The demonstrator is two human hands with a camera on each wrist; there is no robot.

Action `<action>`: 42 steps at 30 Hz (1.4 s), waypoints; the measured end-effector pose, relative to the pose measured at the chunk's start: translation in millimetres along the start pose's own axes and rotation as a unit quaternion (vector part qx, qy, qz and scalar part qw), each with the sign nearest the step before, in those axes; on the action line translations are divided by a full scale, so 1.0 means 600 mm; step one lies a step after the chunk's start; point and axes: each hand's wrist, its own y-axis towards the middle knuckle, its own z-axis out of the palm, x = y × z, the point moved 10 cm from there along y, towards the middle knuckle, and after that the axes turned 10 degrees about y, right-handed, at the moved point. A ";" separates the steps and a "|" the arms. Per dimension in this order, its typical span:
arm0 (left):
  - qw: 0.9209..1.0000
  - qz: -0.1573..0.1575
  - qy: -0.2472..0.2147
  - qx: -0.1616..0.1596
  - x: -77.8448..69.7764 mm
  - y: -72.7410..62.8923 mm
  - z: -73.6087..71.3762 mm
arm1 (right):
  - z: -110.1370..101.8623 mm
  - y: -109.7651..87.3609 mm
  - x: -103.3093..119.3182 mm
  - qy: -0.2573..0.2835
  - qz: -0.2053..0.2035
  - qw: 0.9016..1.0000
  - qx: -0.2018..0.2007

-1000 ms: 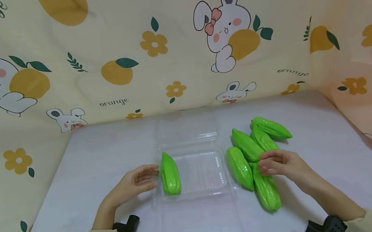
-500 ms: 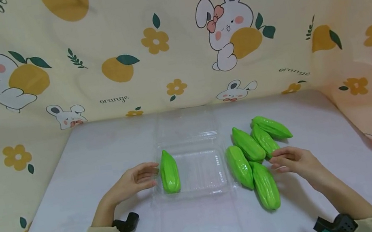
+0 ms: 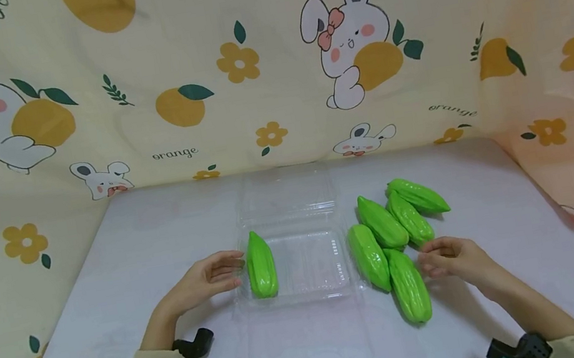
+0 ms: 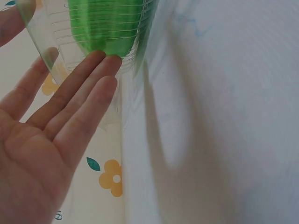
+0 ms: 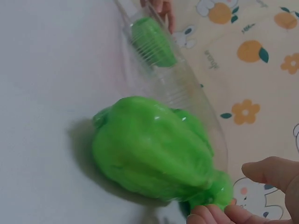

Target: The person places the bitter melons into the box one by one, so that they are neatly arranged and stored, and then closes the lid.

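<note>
One glossy green ridged fruit (image 3: 261, 265), pointed at its far end, lies lengthwise in the left side of a clear plastic clamshell box (image 3: 313, 298). My left hand (image 3: 207, 283) is at the box's left wall with fingers extended; in the left wrist view the fingertips (image 4: 108, 86) touch or overlap the clear wall, the fruit behind it. Several matching fruits lie in a cluster right of the box. My right hand (image 3: 457, 261) is beside the nearest fruit (image 3: 410, 286) and just below another fruit (image 3: 410, 220), holding nothing. In the right wrist view its thumb (image 5: 268, 170) stands apart from the fingers.
The box's transparent lid (image 3: 286, 195) lies folded back toward the rear of the white table (image 3: 169, 224). Another clear flap (image 3: 307, 353) extends toward the front. A printed curtain (image 3: 265, 49) rises behind the table and at both sides.
My right hand has drawn back to the right and slightly nearer from over the fruit cluster, uncovering the fruits there. The left hand keeps its place at the box.
</note>
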 end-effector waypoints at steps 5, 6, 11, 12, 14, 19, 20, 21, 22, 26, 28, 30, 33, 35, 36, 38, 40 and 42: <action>1.000 0.002 -0.002 0.001 0.001 -0.002 0.000 | 0.008 0.000 -0.016 -0.008 0.019 1.000 0.009; 1.000 0.001 -0.003 0.001 0.001 -0.002 0.000 | 0.010 0.000 -0.018 -0.007 0.022 1.000 0.011; 1.000 -0.004 -0.007 0.002 0.002 -0.001 0.000 | 0.023 0.001 -0.027 0.010 0.028 0.999 0.030; 1.000 -0.005 -0.008 0.001 0.002 -0.001 0.000 | 0.025 0.001 -0.029 0.013 0.030 0.999 0.030; 1.000 -0.006 -0.008 0.002 0.002 -0.001 -0.001 | 0.027 0.002 -0.033 0.011 0.033 0.999 0.030; 1.000 -0.006 -0.007 0.002 0.001 0.000 -0.001 | 0.030 0.002 -0.042 -0.020 0.049 0.998 0.022; 1.000 -0.005 -0.007 0.002 0.001 0.000 -0.001 | 0.031 0.002 -0.042 -0.025 0.051 0.998 0.021; 1.000 -0.005 -0.007 0.002 0.000 0.000 -0.001 | 0.032 0.002 -0.043 -0.028 0.053 0.998 0.020; 1.000 -0.005 -0.007 0.002 0.000 0.000 -0.001 | 0.033 0.002 -0.042 -0.031 0.054 0.998 0.019; 1.000 -0.003 -0.010 0.004 -0.001 0.000 0.000 | 0.037 0.004 -0.041 -0.049 0.052 0.997 0.017; 1.000 -0.002 -0.012 0.005 -0.002 0.000 0.000 | 0.038 0.006 -0.041 -0.061 0.050 0.997 0.015; 1.000 -0.002 -0.013 0.006 -0.003 -0.001 0.001 | 0.038 0.007 -0.041 -0.069 0.051 0.996 0.012; 1.000 -0.003 -0.014 0.005 -0.003 -0.001 0.000 | 0.040 0.009 -0.039 -0.074 0.048 0.996 0.011; 1.000 -0.003 -0.013 0.003 -0.002 -0.001 0.000 | 0.041 0.008 -0.038 -0.073 0.047 0.996 0.009; 1.000 -0.004 -0.012 0.002 -0.001 -0.001 0.000 | 0.042 0.008 -0.037 -0.073 0.046 0.996 0.009; 1.000 -0.004 -0.012 0.001 0.001 -0.001 -0.001 | 0.043 0.008 -0.036 -0.073 0.046 0.996 0.008; 1.000 -0.005 -0.012 0.000 0.002 -0.001 -0.001 | 0.043 0.008 -0.036 -0.075 0.048 0.996 0.008; 1.000 -0.006 -0.012 0.000 0.003 0.000 -0.001 | 0.043 0.008 -0.036 -0.079 0.050 0.996 0.009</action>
